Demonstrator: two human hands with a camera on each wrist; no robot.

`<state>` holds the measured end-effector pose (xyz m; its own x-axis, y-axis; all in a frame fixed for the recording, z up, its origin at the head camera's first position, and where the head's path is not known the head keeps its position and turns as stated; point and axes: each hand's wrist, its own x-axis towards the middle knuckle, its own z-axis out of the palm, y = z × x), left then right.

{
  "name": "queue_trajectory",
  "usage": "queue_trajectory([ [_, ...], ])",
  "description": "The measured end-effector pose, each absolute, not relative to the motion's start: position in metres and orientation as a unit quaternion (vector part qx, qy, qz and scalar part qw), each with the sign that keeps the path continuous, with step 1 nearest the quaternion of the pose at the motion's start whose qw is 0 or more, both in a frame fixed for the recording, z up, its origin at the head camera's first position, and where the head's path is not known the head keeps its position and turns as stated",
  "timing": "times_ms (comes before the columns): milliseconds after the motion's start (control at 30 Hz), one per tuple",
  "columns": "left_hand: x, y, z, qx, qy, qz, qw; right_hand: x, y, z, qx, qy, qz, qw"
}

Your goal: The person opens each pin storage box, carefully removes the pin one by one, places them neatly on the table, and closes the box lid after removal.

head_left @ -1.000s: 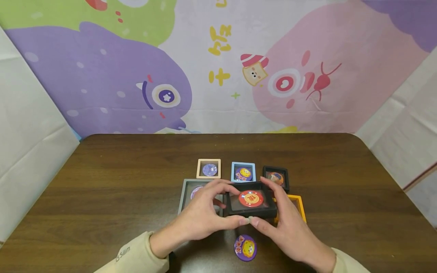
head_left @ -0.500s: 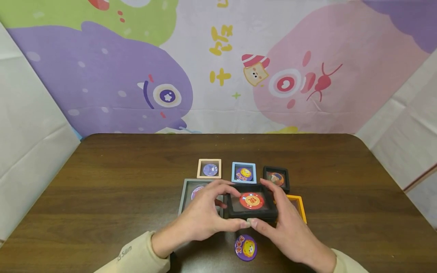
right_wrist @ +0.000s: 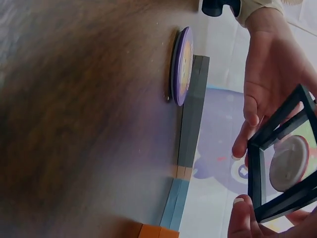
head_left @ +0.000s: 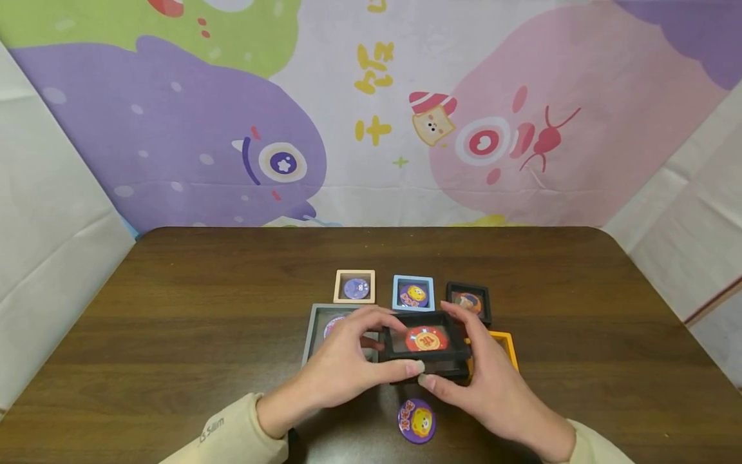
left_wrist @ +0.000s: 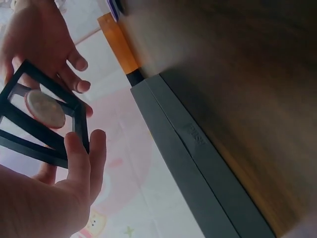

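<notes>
Pinching opposite ends with my left hand [head_left: 342,367] and right hand [head_left: 493,393], I hold the black frame [head_left: 428,356] above the table [head_left: 203,316], its halves parted along the near edge, a red badge [head_left: 426,339] inside; a purple badge [head_left: 417,421] lies nearer me.

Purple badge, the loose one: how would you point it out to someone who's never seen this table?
On the brown table, find the left hand and right hand holding a black frame. Below it in the head view lies a round purple badge with a yellow animal face. The blue frame encloses a similar badge; this one has no frame around it.
</notes>
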<state>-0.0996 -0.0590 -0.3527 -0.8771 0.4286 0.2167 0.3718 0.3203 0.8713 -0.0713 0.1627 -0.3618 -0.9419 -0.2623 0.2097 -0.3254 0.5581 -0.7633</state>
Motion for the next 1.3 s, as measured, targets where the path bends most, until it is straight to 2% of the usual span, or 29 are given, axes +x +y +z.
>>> queue_trajectory([
  [467, -0.104, -0.063, -0.348, 0.163, 0.817, 0.549, 0.066, -0.072, 0.156, -0.364, 0.134, -0.891, 0.433, -0.014],
  [833, -0.106, -0.062, -0.343, 0.105, 0.774, 0.61, 0.135, -0.077, 0.157, -0.369, 0.155, -0.9, 0.408, 0.009],
  [1067, -0.108, -0.061, -0.345, 0.09, 0.771, 0.616, 0.131, -0.077, 0.166, -0.36, 0.179, -0.933, 0.308, 0.06],
  [1200, -0.108, -0.062, -0.347, 0.086, 0.78, 0.607, 0.127, -0.077, 0.171, -0.352, 0.179, -0.94, 0.258, 0.135],
  [1300, -0.107, -0.061, -0.348, 0.085, 0.779, 0.608, 0.129, -0.079, 0.172, -0.351, 0.216, -0.921, 0.256, 0.197],
])
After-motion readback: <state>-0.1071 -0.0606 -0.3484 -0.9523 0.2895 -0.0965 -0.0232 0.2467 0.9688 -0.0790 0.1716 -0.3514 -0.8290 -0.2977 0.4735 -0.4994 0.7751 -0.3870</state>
